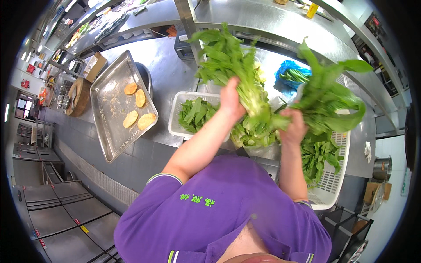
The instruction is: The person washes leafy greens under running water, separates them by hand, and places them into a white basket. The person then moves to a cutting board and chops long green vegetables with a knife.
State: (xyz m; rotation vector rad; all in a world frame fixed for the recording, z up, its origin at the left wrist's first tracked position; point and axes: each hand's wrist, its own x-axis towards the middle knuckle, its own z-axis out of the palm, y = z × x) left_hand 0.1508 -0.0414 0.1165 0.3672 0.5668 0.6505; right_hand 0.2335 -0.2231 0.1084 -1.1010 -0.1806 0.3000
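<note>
My left hand (231, 100) grips a thick bunch of leafy greens (227, 65) by its pale stalks, with the leaves pointing away from me. In my right hand (293, 126) is a second bunch of long green leaves (329, 95), blurred and fanned out to the right. The cut-looking stalk ends of the left bunch come close to my right hand; whether they touch is blurred. Below both hands lies a heap of greens with pale stems (255, 134). Beside my left forearm sits a small white plastic basket (174, 115) with loose green leaves (196, 113) in it.
A large white perforated basket (340, 164) holds more greens (320, 154) at right. Greens lie in a blue plastic bag (284, 70) behind. At left, a tilted metal tray (111, 98) carries several browned oval pieces (130, 119). A steel shelf post (188, 26) and round wooden chopping block (82, 95) stand nearby.
</note>
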